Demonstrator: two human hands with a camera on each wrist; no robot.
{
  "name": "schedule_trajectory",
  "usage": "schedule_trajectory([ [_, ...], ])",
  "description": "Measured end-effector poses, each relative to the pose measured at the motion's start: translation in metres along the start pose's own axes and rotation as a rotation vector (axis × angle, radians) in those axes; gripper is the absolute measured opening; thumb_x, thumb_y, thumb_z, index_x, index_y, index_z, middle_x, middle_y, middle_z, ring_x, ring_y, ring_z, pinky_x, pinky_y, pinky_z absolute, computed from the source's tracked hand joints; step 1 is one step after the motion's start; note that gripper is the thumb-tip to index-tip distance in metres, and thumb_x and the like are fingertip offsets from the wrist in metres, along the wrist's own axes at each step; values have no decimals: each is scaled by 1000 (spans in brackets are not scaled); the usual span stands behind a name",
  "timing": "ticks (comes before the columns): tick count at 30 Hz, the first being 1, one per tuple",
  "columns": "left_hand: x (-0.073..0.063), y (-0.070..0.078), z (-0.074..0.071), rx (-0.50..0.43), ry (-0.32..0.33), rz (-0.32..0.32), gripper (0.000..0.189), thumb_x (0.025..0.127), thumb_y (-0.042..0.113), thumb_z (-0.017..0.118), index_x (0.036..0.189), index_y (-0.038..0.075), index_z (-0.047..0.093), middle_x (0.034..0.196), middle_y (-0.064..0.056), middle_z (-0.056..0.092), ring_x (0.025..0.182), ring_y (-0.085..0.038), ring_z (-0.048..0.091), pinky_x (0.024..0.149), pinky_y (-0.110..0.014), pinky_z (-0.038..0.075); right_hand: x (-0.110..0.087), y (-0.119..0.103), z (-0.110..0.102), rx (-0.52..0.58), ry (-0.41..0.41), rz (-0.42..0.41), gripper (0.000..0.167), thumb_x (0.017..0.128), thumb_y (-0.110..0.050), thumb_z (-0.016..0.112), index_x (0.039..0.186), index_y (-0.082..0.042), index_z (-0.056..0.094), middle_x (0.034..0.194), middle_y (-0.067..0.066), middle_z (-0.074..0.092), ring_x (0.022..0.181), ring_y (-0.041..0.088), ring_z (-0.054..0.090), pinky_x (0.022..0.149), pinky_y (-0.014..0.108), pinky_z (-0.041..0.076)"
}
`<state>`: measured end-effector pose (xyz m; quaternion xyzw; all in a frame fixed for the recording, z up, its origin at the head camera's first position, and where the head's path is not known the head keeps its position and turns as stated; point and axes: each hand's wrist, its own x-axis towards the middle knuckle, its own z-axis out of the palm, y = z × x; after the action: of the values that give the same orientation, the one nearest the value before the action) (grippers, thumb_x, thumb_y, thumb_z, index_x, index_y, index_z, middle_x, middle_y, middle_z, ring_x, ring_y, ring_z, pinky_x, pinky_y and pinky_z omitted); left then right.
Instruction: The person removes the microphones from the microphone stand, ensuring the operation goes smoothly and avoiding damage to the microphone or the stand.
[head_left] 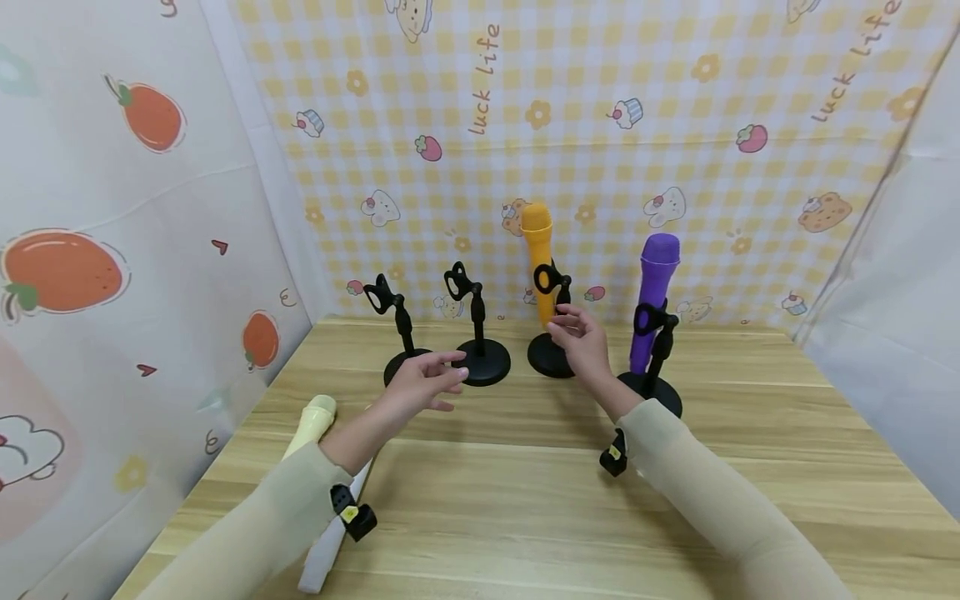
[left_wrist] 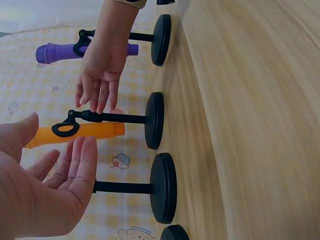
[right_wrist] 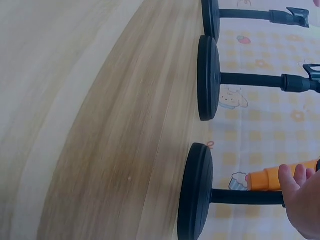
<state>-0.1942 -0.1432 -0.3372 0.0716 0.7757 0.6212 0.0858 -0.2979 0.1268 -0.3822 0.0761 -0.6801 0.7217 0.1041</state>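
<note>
An orange microphone stands upright in the clip of a black desktop stand. My right hand is beside that stand's pole, fingers loosely extended and not curled round anything; in the left wrist view its fingertips come right up to the stand's upper part. Palm turned inward, my left hand hovers in front of two black stands with bare clips, the left one and the middle one. Its fingers are relaxed with nothing between them, as the left wrist view also shows of this hand.
To the right, a purple microphone is held in another black stand. A cream microphone lies on the wooden table at left, partly behind my left forearm, near a white strip. A patterned cloth hangs behind.
</note>
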Motion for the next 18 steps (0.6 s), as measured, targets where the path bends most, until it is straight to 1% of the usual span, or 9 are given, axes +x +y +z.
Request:
schedule_trajectory([
  [2, 4, 2, 3, -5, -7, 11, 47, 94, 24, 67, 136, 7, 55, 108, -11, 64, 101, -28, 64, 78, -40, 57, 0, 1, -2, -10, 17, -3, 42, 92, -6, 66, 131, 1, 54, 121, 25, 57, 97, 15, 60, 81, 22, 54],
  [5, 9, 6, 7, -17, -7, 18, 47, 94, 24, 67, 137, 9, 55, 111, -12, 65, 106, -32, 63, 79, -40, 57, 0, 1, -3, -36, 42, -12, 40, 92, -8, 67, 130, -1, 55, 119, 21, 58, 100, 20, 60, 80, 22, 54],
  [7, 14, 8, 11, -29, 1, 19, 46, 94, 24, 67, 136, 11, 55, 113, -12, 65, 107, -32, 62, 80, -41, 56, 0, 2, -5, -57, 53, -17, 40, 93, -9, 67, 130, -2, 56, 118, 20, 58, 103, 22, 59, 81, 24, 54],
  [14, 30, 15, 22, -72, 23, 39, 45, 94, 25, 67, 136, 12, 55, 119, -12, 64, 109, -31, 62, 81, -40, 56, 2, 6, -10, -149, 110, -20, 37, 93, -14, 67, 129, -9, 58, 117, 15, 60, 110, 26, 59, 91, 35, 50],
  [18, 41, 18, 28, -102, 28, 55, 43, 95, 24, 66, 135, 12, 56, 120, -12, 63, 108, -29, 62, 83, -42, 55, 4, 9, -13, -149, 119, -33, 38, 93, -15, 68, 129, -7, 58, 117, 16, 60, 110, 28, 58, 96, 40, 47],
])
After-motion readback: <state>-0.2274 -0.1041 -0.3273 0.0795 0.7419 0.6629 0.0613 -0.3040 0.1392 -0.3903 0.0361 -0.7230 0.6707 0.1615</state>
